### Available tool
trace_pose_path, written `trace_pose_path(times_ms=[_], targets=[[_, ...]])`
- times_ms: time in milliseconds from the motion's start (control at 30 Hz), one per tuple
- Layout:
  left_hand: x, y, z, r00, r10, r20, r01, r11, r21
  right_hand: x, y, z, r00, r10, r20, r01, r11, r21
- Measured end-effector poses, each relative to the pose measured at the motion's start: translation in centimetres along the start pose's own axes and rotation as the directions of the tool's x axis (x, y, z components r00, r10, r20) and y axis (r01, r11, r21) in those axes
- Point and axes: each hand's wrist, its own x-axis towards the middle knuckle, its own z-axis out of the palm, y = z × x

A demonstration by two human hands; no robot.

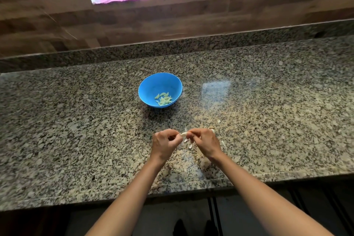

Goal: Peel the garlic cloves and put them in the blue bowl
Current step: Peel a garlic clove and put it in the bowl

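Observation:
A blue bowl [151, 90] stands on the granite counter and holds several peeled pale cloves [163, 98]. Nearer to me, my left hand [165, 143] and my right hand [204, 141] meet over the counter, and both pinch one small garlic clove [183, 134] between their fingertips. Bits of white papery skin [190, 146] lie on the counter under and beside my hands. Another piece of garlic [211, 129] peeks out behind my right hand.
The speckled granite counter [76, 124] runs wide to both sides, with its front edge [115, 198] close to me. A wooden wall [57, 25] rises behind a low granite ledge. A small skin flake [218, 121] lies right of the bowl.

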Motion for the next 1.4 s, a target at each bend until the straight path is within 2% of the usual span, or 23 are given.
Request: trace_pose_path(times_ms=[100,233,333,433,533,633,767,867,933,1000,1067,1167,1233,1300,1333,1400], targets=[[0.0,0.3,0.1,1.0,-0.005,-0.016,0.005,1.0,-0.015,0.0,0.2,0.4,1.0,-0.006,-0.02,0.005,0.999,-0.036],[-0.9,-0.7,0.2,0.997,-0.076,0.014,0.077,0.996,-0.035,0.3,0.2,-0.8,0.991,0.041,-0.129,-0.021,0.988,0.15],[-0.6,-0.4,0.3,0.99,-0.133,0.042,0.136,0.988,-0.078,0.4,0.3,-0.8,0.999,0.047,-0.016,-0.046,0.996,0.073],[0.4,0.0,0.0,0.979,-0.199,0.032,0.199,0.98,0.001,-0.1,0.6,0.3,0.996,0.087,-0.004,-0.086,0.989,0.122],[0.2,-0.2,0.0,0.955,-0.267,0.127,0.252,0.96,0.123,-0.5,0.9,0.3,0.99,0.137,-0.037,-0.13,0.98,0.151],[-0.5,0.5,-0.1,0.941,-0.281,0.19,0.261,0.958,0.121,-0.6,1.0,0.0,0.991,0.112,-0.067,-0.106,0.99,0.097],[-0.5,1.0,-0.1,0.954,-0.299,0.033,0.294,0.949,0.112,-0.9,1.0,0.1,0.993,0.082,-0.085,-0.079,0.996,0.036],[-0.3,1.2,0.3,0.945,-0.326,-0.018,0.326,0.939,0.108,-1.0,0.9,0.2,0.993,0.076,-0.094,-0.074,0.997,0.024],[-0.4,1.8,0.3,0.946,-0.323,0.001,0.322,0.945,0.046,-1.0,0.8,0.3,0.992,0.068,-0.109,-0.067,0.998,0.011],[-0.2,2.1,0.5,0.935,-0.349,0.055,0.353,0.932,-0.087,-1.0,0.8,0.4,0.991,0.05,-0.122,-0.049,0.999,0.011],[-0.1,2.2,0.7,0.91,-0.395,0.129,0.415,0.874,-0.254,-1.0,0.7,0.5,0.993,0.029,-0.114,-0.03,1.0,-0.002],[0.1,1.7,0.0,0.87,-0.477,0.127,0.482,0.764,-0.429,-1.0,0.6,0.8,0.996,0.023,-0.085,-0.019,0.998,0.056],[0.3,0.3,-1.2,0.816,-0.577,0.045,0.518,0.694,-0.501,-1.1,0.8,0.8,0.981,0.006,-0.196,-0.002,1.0,0.022],[0.6,-2.0,-2.4,0.751,-0.652,-0.103,0.542,0.698,-0.468,-1.2,1.2,0.4,0.914,-0.013,-0.406,-0.019,0.997,-0.075],[0.6,-3.1,-2.9,0.728,-0.667,-0.163,0.557,0.712,-0.427,-1.2,1.3,0.0,0.874,0.007,-0.486,-0.065,0.993,-0.102],[0.7,-4.4,-3.2,0.723,-0.651,-0.231,0.577,0.753,-0.316,-1.1,1.6,-0.7,0.838,0.152,-0.524,-0.245,0.963,-0.113]])
